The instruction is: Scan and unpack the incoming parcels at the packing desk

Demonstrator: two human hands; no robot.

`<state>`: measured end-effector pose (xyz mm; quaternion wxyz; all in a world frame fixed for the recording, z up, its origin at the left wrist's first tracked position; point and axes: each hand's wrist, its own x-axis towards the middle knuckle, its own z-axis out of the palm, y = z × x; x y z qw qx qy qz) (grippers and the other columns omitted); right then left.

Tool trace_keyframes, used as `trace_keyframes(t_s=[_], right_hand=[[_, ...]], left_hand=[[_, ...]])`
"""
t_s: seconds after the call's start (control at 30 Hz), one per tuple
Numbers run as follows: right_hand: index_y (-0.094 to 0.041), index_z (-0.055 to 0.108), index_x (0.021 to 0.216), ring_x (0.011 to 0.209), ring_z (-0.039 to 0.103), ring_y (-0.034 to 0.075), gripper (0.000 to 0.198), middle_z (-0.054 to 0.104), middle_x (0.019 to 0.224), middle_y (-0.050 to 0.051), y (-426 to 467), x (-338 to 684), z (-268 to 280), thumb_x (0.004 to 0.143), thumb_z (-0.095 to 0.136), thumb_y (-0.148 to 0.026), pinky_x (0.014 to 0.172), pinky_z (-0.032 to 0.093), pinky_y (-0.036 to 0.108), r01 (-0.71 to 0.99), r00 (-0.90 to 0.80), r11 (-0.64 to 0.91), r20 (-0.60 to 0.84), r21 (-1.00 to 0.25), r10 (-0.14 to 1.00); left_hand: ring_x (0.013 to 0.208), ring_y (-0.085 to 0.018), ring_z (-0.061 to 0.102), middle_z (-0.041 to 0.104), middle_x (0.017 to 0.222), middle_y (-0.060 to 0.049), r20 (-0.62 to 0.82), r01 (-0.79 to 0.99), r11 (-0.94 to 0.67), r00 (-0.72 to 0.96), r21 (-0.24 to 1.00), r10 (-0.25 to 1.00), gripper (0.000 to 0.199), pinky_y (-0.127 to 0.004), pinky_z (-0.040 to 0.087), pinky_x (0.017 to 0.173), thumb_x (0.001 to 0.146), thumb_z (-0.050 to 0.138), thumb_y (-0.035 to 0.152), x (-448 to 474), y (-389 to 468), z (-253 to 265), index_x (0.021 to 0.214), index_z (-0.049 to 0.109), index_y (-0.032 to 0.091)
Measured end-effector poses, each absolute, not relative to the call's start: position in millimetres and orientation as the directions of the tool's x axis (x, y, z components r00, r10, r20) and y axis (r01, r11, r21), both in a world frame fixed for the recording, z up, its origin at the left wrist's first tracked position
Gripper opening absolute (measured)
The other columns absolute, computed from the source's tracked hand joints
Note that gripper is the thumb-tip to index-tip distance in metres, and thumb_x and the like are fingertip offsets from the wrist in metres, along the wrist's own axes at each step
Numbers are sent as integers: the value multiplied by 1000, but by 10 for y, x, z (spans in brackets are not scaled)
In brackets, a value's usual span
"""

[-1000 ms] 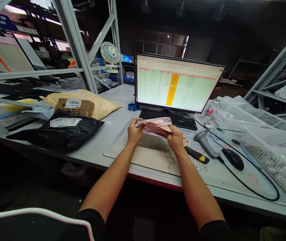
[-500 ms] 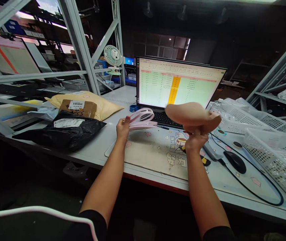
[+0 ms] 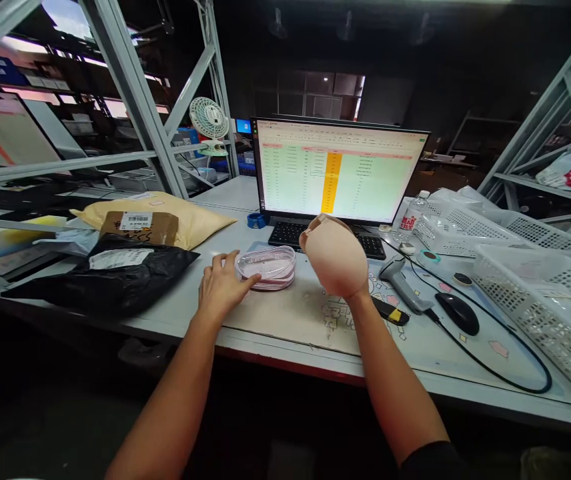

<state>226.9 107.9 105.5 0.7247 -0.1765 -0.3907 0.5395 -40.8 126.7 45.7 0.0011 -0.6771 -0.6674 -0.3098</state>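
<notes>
A beige moulded bra cup (image 3: pixel 335 257), its smooth rounded side facing me, is raised in front of the keyboard. My right hand (image 3: pixel 358 293) holds it from behind; most of the fingers are hidden by the cup. On the desk mat lies a pale pink, translucent oval item (image 3: pixel 268 267) that looks like a plastic case. My left hand (image 3: pixel 223 283) rests at its left side, fingers spread, with the thumb at its near edge.
A laptop-like screen (image 3: pixel 338 173) and keyboard (image 3: pixel 288 233) stand behind. Left are a black parcel (image 3: pixel 100 280), a brown box (image 3: pixel 140 230) and a yellow envelope (image 3: pixel 190 217). Right are a scanner (image 3: pixel 408 290), a cutter (image 3: pixel 390 312), a mouse (image 3: pixel 458 313) and white baskets (image 3: pixel 515 287).
My left hand has lowered the pink oval item onto the mat and spread its fingers. The bra cup has turned upright and moved left and down with my right hand. The view has shifted slightly.
</notes>
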Motion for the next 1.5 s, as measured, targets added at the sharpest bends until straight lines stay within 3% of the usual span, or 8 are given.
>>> trace_keyframes(t_s=[0.13, 0.27, 0.47, 0.57, 0.67, 0.83, 1.33, 1.5], right_hand=[[-25, 76, 127, 137, 61, 33, 46, 70, 141, 8, 826, 2106, 1049, 90, 60, -47, 117, 51, 53, -585, -202, 335, 532, -738, 822], [-26, 73, 137, 142, 57, 30, 52, 66, 150, 4, 752, 2061, 903, 89, 70, -44, 120, 47, 45, -188, -243, 488, 522, -852, 817], [-16, 77, 99, 83, 67, 21, 34, 76, 90, 3, 787, 2133, 582, 77, 78, -41, 77, 54, 32, 73, -374, 262, 217, -962, 902], [-17, 76, 91, 79, 65, 19, 29, 74, 86, 2, 571, 2103, 556, 73, 84, -38, 72, 52, 29, 72, -539, 169, 104, -983, 836], [-17, 77, 107, 89, 68, 20, 41, 76, 101, 4, 217, 2048, 572, 75, 88, -40, 79, 54, 29, -15, -554, 86, 80, -996, 829], [-16, 75, 103, 78, 66, 19, 43, 73, 93, 6, -250, 2121, 575, 81, 88, -50, 71, 54, 30, -151, -415, -95, -24, -984, 909], [-18, 77, 95, 79, 63, 21, 40, 70, 89, 6, -920, 2390, 723, 85, 85, -55, 70, 51, 30, 7, -252, -35, -35, -999, 967], [-21, 75, 119, 92, 72, 29, 70, 75, 100, 12, -769, 2391, 634, 87, 65, -82, 79, 59, 38, -189, -286, -141, -83, -972, 955]], left_hand=[[159, -44, 29, 29, 173, -20, 785, 769, -630, 323, 107, 528, 110, -63, 31, 128, 81, 91, 47, -148, 1004, 647, 169, 27, 28], [163, -38, 27, 39, 172, -14, 779, 506, -862, 534, 17, 329, 77, -61, 30, 131, 94, 81, 35, -49, 849, 709, 161, 44, 32], [119, -37, 72, 76, 120, -17, 648, 52, -655, -230, 753, 726, 72, -50, 58, 107, 87, 69, 82, -72, 538, 616, 120, 72, 18], [118, -39, 72, 76, 116, -17, 332, -432, -441, -306, 787, 892, 91, -50, 61, 99, 82, 55, 97, 54, 358, 642, 123, 69, 17], [119, -41, 71, 76, 119, -18, 209, -590, -260, -156, 764, 966, 92, -51, 62, 98, 85, 55, 95, 172, 203, 704, 129, 66, 15], [127, -41, 67, 76, 119, -15, 233, -624, -197, -24, 756, 972, 92, -53, 61, 101, 93, 40, 94, 280, 22, 770, 140, 63, 18], [136, -40, 60, 72, 117, -12, 389, -454, -307, 98, 836, 916, 104, -51, 61, 102, 85, 24, 104, 347, -275, 876, 133, 68, 23], [127, -45, 66, 71, 126, -15, 547, -229, -497, 304, 837, 780, 99, -57, 64, 99, 66, 76, 95, -22, -216, 896, 136, 70, 26]])
